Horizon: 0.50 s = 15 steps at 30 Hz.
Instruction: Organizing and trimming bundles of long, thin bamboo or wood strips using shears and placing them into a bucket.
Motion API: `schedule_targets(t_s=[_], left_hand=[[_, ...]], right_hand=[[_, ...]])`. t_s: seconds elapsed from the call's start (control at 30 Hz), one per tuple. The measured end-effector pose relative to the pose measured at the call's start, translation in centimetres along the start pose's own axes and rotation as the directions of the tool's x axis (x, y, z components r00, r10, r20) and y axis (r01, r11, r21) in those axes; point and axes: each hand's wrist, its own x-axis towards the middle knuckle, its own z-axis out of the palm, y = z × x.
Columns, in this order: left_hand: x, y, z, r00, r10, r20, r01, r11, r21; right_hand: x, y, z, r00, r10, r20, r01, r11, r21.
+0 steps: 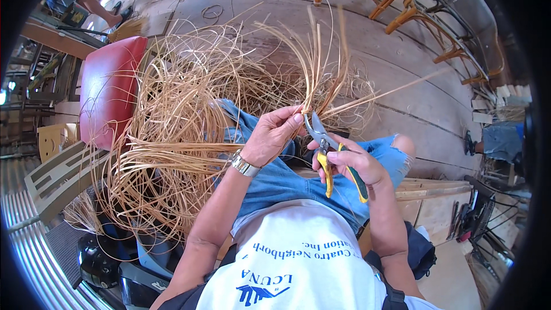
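My left hand (276, 136), with a metal watch on its wrist, pinches the gathered lower end of a bundle of rattan strips (313, 74). The strips fan out away from me above my fingers. In my right hand (353, 163) is a pair of pruning shears (322, 144) with yellow and dark green handles. Its curved metal blades reach up to the bundle's end, right beside my left fingertips. The blades look slightly apart, though I cannot tell whether a strip lies between them. Both hands are above my lap in torn blue jeans (267, 186).
A large tangle of loose rattan strips (172, 115) lies to my left, spreading over the wooden floor (258, 0) ahead. Beside it stands a red padded seat (112, 89). Rattan chair frames (402, 0) are at the far right. Other people's legs (97, 6) show at far left and right.
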Motion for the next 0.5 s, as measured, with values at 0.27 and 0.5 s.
schedule_targets(t_s=[0.27,0.5], left_hand=[[0.5,-0.8,-1.2,0.911,0.393,0.126,-0.344,0.555,0.757],[0.6,-2.0,-1.3,0.901,0.423,0.091,-0.405,0.75,0.523]], right_hand=[[0.9,1.7,0.6,0.979,-0.061,-0.194,0.006,0.963,-0.271],[1.2,2.1,1.1,0.995,-0.066,-0.079,0.081,0.975,0.205]])
